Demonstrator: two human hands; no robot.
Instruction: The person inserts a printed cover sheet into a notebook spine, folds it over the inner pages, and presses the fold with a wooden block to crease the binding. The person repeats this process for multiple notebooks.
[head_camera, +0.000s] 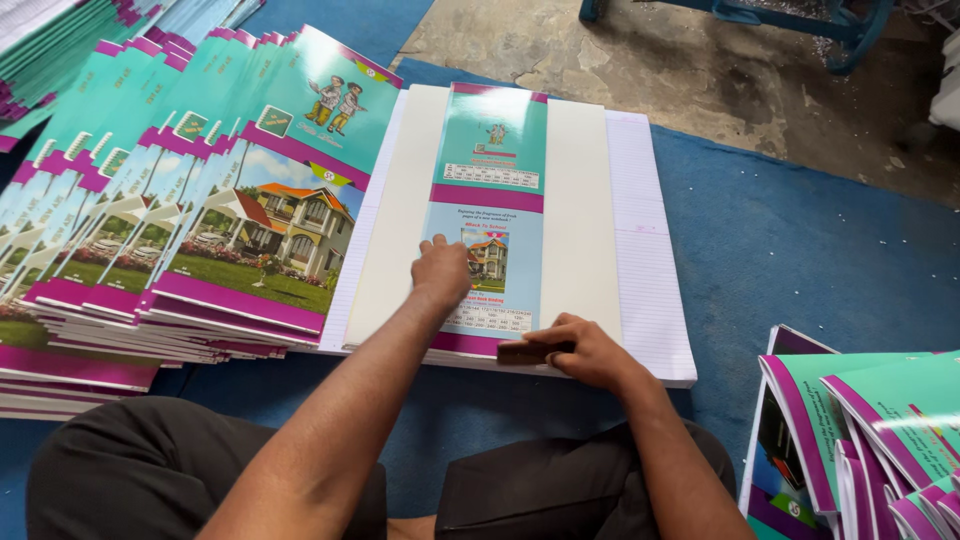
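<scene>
Dark trousers (150, 470) nearest; blue mat (800, 250), concrete floor (680, 60); right-hand fingers (550, 345) clenched on block (522, 352).

Tall teal-and-magenta printed cover (489, 215) flat on white sheets at centre, fanned stack of matching covers (190, 210) at left — house picture on each, more teal covers (870, 430) lower right
</scene>
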